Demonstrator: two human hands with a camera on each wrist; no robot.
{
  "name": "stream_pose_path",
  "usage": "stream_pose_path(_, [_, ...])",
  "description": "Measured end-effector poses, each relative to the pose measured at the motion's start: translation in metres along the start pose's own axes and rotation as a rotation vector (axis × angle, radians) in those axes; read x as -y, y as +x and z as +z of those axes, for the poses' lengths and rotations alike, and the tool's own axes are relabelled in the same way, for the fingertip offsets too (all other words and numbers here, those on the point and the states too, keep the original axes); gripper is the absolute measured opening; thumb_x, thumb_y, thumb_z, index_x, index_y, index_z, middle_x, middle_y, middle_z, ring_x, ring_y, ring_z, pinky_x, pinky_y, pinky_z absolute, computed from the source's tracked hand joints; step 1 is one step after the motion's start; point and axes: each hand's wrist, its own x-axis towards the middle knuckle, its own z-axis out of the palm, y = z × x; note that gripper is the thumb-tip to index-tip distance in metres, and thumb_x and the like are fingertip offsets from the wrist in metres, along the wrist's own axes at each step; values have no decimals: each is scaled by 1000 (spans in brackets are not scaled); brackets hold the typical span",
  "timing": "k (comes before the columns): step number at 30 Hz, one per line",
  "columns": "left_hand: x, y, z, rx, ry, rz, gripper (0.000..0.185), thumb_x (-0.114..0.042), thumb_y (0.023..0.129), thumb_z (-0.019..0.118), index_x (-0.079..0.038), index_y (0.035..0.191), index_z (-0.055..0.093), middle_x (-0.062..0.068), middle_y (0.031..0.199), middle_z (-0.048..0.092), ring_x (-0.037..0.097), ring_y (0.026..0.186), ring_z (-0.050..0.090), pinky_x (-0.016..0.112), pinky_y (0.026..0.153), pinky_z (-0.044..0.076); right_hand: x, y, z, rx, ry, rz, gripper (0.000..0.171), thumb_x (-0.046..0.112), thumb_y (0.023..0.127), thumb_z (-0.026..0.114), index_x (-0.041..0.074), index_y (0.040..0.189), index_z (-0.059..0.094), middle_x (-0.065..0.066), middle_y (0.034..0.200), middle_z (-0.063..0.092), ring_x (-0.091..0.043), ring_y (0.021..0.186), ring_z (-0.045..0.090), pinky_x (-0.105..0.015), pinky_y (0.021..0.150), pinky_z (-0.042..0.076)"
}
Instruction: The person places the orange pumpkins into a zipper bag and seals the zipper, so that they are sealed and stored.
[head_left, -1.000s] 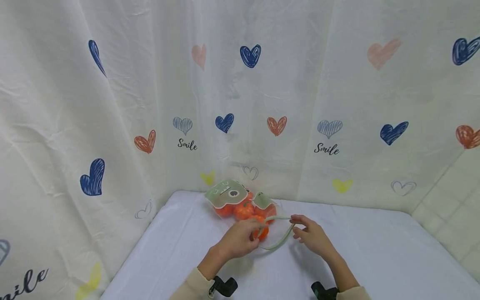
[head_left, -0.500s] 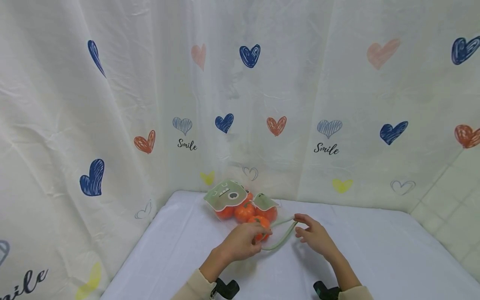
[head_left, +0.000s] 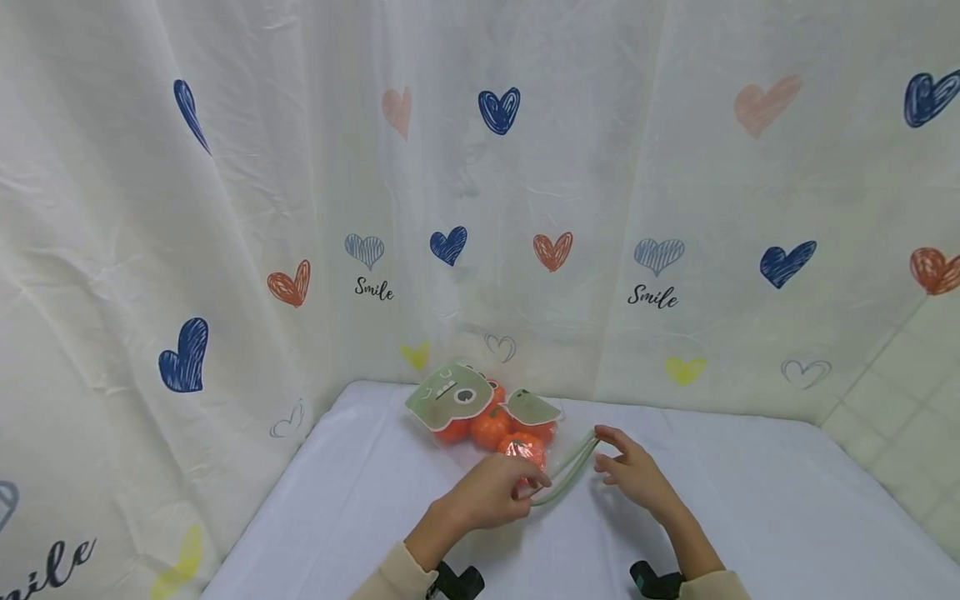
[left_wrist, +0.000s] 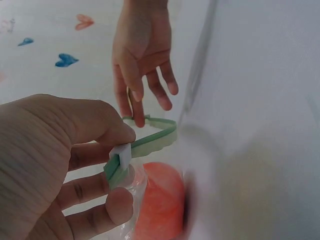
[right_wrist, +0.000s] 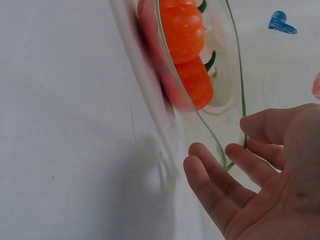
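A clear zip bag (head_left: 456, 398) with a green cartoon face print lies at the back middle of the table. Several orange toy pumpkins (head_left: 491, 429) with green stems show through it. My left hand (head_left: 491, 493) holds the near end of its green zip strip (left_wrist: 155, 142). In the left wrist view, thumb and fingers pinch a white slider (left_wrist: 121, 155) there. My right hand (head_left: 633, 475) holds the far corner of the bag's mouth between thumb and index finger, its other fingers loosely bent. Between the hands the mouth forms a narrow loop. One pumpkin (left_wrist: 162, 200) sits just below the left hand.
A white cloth covers the table (head_left: 750, 500). Behind it and to the left hangs a white curtain (head_left: 585, 167) printed with hearts. Pale tiles (head_left: 900, 417) show at the far right. Each wrist wears a small black camera (head_left: 656, 581).
Both hands have shifted slightly right, the left one also toward the body. The bag's mouth has narrowed from a wide loop, and its two zip edges now run close together.
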Motion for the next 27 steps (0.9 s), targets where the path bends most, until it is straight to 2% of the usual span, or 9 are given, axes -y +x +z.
stream_pose_path(12, [-3, 0, 4, 27, 41, 9, 33, -11, 82, 76, -19, 114, 77, -12, 95, 74, -6, 66, 51, 7, 64, 39, -2, -1, -1, 15, -10, 13, 59, 10, 102, 58, 2, 156, 36, -27, 158, 40, -27, 107, 70, -32, 80, 60])
stream_pose_path(14, [-2, -1, 3, 30, 59, 10, 34, -16, 81, 78, -20, 115, 76, -12, 98, 74, -4, 71, 53, 8, 67, 40, -3, 0, 0, 12, -19, 26, 59, 11, 102, 58, 4, 156, 35, -26, 159, 40, -26, 107, 70, -32, 80, 60])
stream_pose_path(17, [-2, -3, -1, 56, 80, -4, 41, -24, 78, 82, -24, 119, 75, -12, 109, 73, -2, 89, 60, 13, 79, 47, -5, 0, -1, 8, -38, 45, 60, 13, 102, 58, 6, 157, 35, -25, 159, 39, -24, 105, 70, -33, 81, 60])
stream_pose_path(21, [0, -7, -6, 120, 83, -47, 56, -31, 71, 89, -29, 124, 72, -13, 122, 66, 3, 110, 56, 20, 91, 49, -6, 1, -1, 4, -50, 60, 61, 14, 102, 58, 8, 158, 34, -24, 160, 38, -24, 105, 69, -34, 81, 59])
stream_pose_path(23, [2, -9, -7, 146, 87, -68, 60, -32, 68, 91, -31, 125, 71, -13, 122, 63, 5, 110, 52, 21, 90, 47, -5, 1, -1, 4, -46, 61, 61, 14, 102, 58, 9, 158, 34, -24, 160, 37, -24, 105, 69, -32, 81, 59])
stream_pose_path(27, [8, -9, -5, 134, 183, -84, 56, -30, 67, 92, -31, 119, 69, -11, 116, 59, 9, 106, 46, 24, 89, 45, -4, 0, -2, 4, -44, 59, 61, 14, 102, 58, 7, 157, 34, -25, 160, 38, -25, 106, 69, -29, 79, 58])
